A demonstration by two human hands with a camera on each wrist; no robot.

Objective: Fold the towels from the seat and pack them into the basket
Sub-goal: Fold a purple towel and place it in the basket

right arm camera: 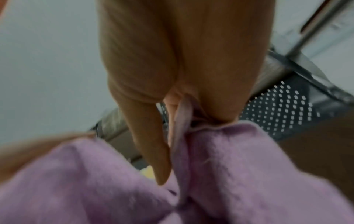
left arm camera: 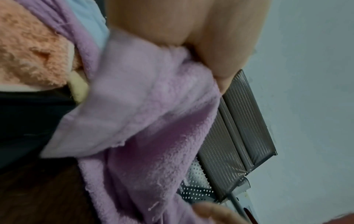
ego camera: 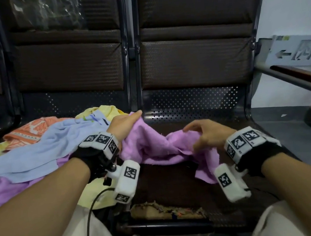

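While my left hand (ego camera: 124,123) grips one end of the purple towel (ego camera: 154,147) and my right hand (ego camera: 205,135) pinches its other edge between thumb and fingers, the towel sags between them over the right seat (ego camera: 192,101), beside the heaped towels (ego camera: 36,151).

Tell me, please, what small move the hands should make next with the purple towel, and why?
Probably draw the hands apart to spread it flat: the left hand and right hand each grip an edge of the purple towel, which sags bunched between them on the seat.
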